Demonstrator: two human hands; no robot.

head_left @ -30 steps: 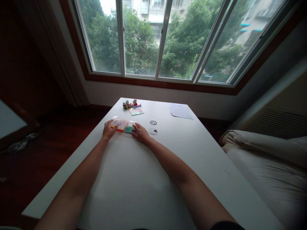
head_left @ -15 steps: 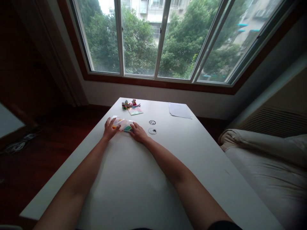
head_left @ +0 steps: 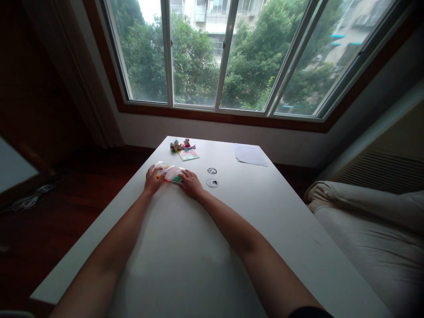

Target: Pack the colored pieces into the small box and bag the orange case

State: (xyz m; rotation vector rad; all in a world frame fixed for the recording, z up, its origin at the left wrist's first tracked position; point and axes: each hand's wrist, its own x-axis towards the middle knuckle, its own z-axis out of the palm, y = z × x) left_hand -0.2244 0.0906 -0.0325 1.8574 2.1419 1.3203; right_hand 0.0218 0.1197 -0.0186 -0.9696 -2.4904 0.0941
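A clear plastic bag (head_left: 171, 172) with orange, yellow and green contents lies on the far left part of the white table (head_left: 185, 247). My left hand (head_left: 153, 180) grips its left end, with the thumb on the near side and the fingers beyond. At the right end, my right hand (head_left: 191, 183) has its fingers curled onto the plastic. What exactly is inside the bag is too small to make out. Just behind it are a pastel card or booklet (head_left: 188, 154) and small colourful toy figures (head_left: 175, 146) that look built from bricks.
Two round cutouts or discs with dark rims, a far one (head_left: 212, 171) and a near one (head_left: 212, 183), are right of my right hand. White paper sheets (head_left: 250, 154) lie at the back right. A cloth-covered couch (head_left: 364, 229) stands along the right, and a window (head_left: 215, 57) is ahead.
The plastic of the bag has crumpled and drawn in slightly between my hands. Both hands stay at its ends, and the whole view has shifted a little.
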